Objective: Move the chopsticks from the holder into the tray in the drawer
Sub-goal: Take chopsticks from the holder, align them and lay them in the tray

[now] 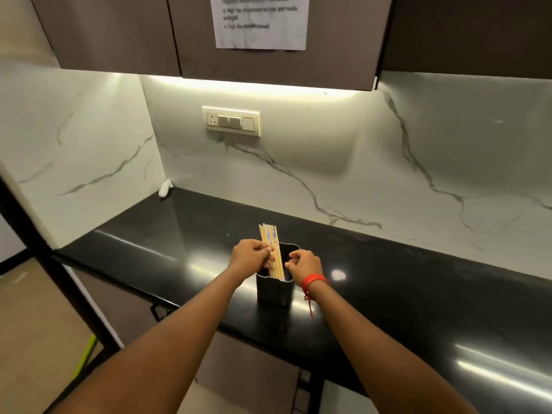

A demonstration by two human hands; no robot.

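A bundle of pale wooden chopsticks with blue print stands upright in a black square holder on the black countertop. My left hand is closed around the middle of the bundle, just above the holder's rim. My right hand, with a red thread at the wrist, hovers over the holder's right rim with its fingers curled; whether it touches the rim I cannot tell. The drawer and its tray are not in sight.
The glossy black countertop runs along a white marble backsplash with a switch plate. A small white object lies in the back left corner. Dark wall cabinets hang overhead with a paper notice. Cabinet fronts sit below the counter.
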